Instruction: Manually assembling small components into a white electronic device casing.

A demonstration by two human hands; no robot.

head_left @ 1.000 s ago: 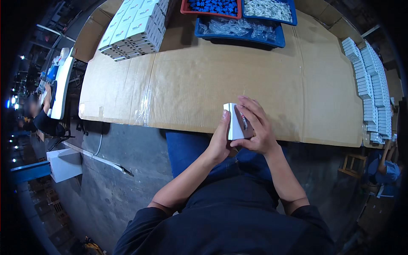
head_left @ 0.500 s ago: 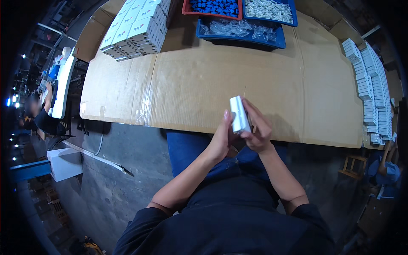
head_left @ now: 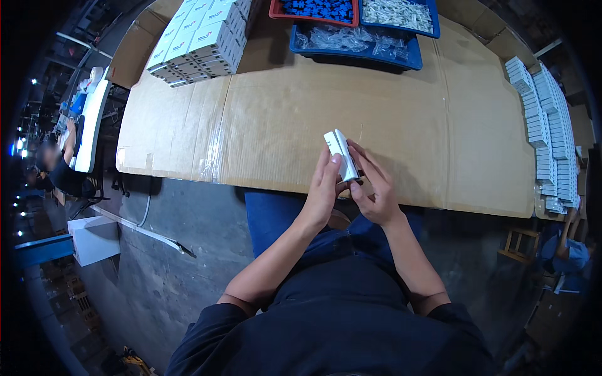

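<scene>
A small white carton (head_left: 339, 148) is held up between my two hands, just above the near edge of the cardboard-covered table (head_left: 301, 119). My left hand (head_left: 321, 193) grips its left side, with the thumb lying on the near face. On the other side my right hand (head_left: 379, 191) has its fingers along the carton, and its thumb is at the lower end. That end shows a dark edge; whether it is folded shut is hidden by the fingers. The carton leans, its top tipped to the left.
White boxes (head_left: 194, 44) are stacked at the far left. A red tray (head_left: 359, 12) of blue parts, a blue tray (head_left: 435, 25) of small white pieces and another blue tray (head_left: 411, 59) of clear bags stand at the back. Small cartons (head_left: 542, 138) line the right edge. Other people sit either side.
The carton has moved slightly up and left and turned, so a broader white face shows. My left thumb now lies across it; my right thumb has shifted to its lower end.
</scene>
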